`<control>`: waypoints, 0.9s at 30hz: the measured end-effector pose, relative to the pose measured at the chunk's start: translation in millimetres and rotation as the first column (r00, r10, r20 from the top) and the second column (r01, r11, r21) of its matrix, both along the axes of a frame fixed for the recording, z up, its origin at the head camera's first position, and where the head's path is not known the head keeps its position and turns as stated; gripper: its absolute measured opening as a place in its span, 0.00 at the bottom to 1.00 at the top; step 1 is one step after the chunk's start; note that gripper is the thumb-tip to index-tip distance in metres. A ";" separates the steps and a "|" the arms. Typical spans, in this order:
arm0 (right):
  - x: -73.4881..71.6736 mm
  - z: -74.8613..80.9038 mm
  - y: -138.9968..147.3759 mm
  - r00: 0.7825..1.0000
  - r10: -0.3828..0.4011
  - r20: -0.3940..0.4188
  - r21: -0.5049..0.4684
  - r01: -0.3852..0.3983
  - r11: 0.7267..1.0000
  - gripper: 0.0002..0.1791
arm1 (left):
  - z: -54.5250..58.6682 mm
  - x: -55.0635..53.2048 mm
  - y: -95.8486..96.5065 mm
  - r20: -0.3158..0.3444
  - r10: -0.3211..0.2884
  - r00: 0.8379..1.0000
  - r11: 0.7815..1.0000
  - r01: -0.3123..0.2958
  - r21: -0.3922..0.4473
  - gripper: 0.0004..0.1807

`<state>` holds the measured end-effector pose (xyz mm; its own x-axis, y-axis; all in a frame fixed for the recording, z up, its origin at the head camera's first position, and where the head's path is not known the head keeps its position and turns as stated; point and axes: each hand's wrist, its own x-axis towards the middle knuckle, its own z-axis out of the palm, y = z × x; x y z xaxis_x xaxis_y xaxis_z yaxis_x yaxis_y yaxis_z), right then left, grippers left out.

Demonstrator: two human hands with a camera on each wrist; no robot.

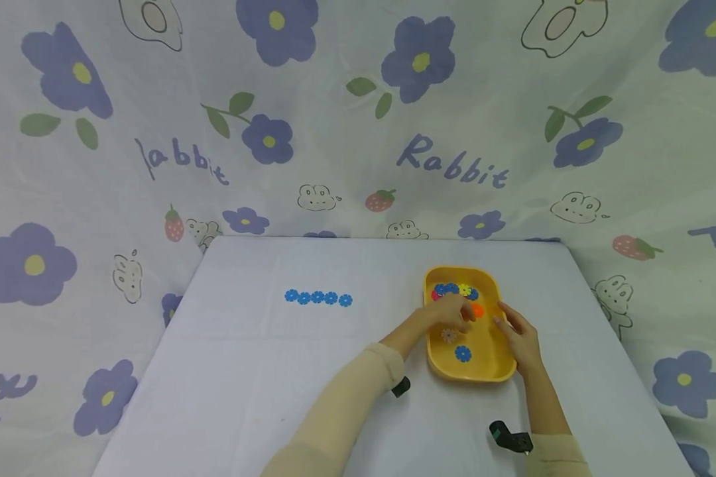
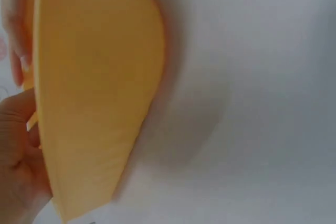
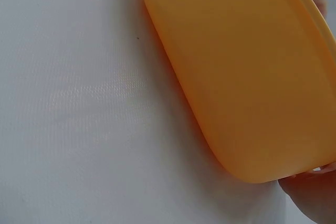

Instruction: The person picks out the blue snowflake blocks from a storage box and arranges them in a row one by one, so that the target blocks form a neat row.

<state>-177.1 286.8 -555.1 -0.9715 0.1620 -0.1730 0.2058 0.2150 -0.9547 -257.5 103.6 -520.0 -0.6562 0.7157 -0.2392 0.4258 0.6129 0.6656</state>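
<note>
A yellow plastic tray [image 1: 474,368] stands at the right of the table. My left hand [image 1: 452,310] reaches over its left side, fingers bent down inside close to an orange disc [image 1: 478,311]; I cannot tell if they pinch anything. On the opposite side my right hand [image 1: 520,336] grips the rim, thumb over the inner edge. Notched flower-shaped discs lie in the tray: a blue disc [image 1: 463,354] near the front, a pale brown disc [image 1: 448,336], and a yellow disc [image 1: 465,290] among several blue ones at the back. The tray's outer wall [image 2: 100,87] fills much of the left wrist view.
Several blue flower-shaped discs [image 1: 318,297] form a row on the white-covered table [image 1: 227,371], left of the tray. Behind the table hangs a curtain [image 1: 346,146] printed with flowers and rabbits. Black wrist camera parts [image 1: 509,437] stick out near the right forearm.
</note>
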 end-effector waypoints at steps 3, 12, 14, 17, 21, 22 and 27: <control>0.3 -0.1 -0.2 1.000 0.001 0.002 -0.003 -0.001 1.000 0.33 | -4.6 10.9 3.3 0.008 -0.056 0.998 0.998 0.056 -0.033 0.15; 1.5 1.3 -1.2 1.000 0.006 0.001 -0.016 -0.006 1.000 0.33 | -14.2 30.6 10.1 -0.118 -0.147 0.982 0.987 0.138 -0.083 0.16; 2.0 1.3 -1.3 1.000 0.007 -0.001 -0.021 -0.007 1.000 0.32 | -14.3 33.4 10.9 -0.116 -0.147 0.982 0.983 0.132 -0.128 0.17; 2.1 1.3 -1.4 1.000 0.002 0.000 -0.029 -0.002 1.000 0.32 | -14.5 36.3 11.9 -0.112 -0.132 0.985 0.979 0.112 -0.172 0.19; 1.8 2.0 -2.0 1.000 -0.006 0.002 -0.037 0.006 0.999 0.32 | -17.2 38.1 12.7 -0.107 -0.108 0.988 0.981 0.088 -0.174 0.16; 1.5 2.2 -2.1 1.000 -0.009 0.005 -0.040 0.009 0.999 0.32 | -18.3 38.6 13.1 -0.114 -0.108 0.988 0.981 0.087 -0.173 0.15; 1.2 4.0 -3.1 1.000 -0.012 0.000 -0.039 0.012 0.999 0.32 | -23.6 40.9 16.7 -0.173 -0.092 0.981 0.981 0.060 -0.183 0.07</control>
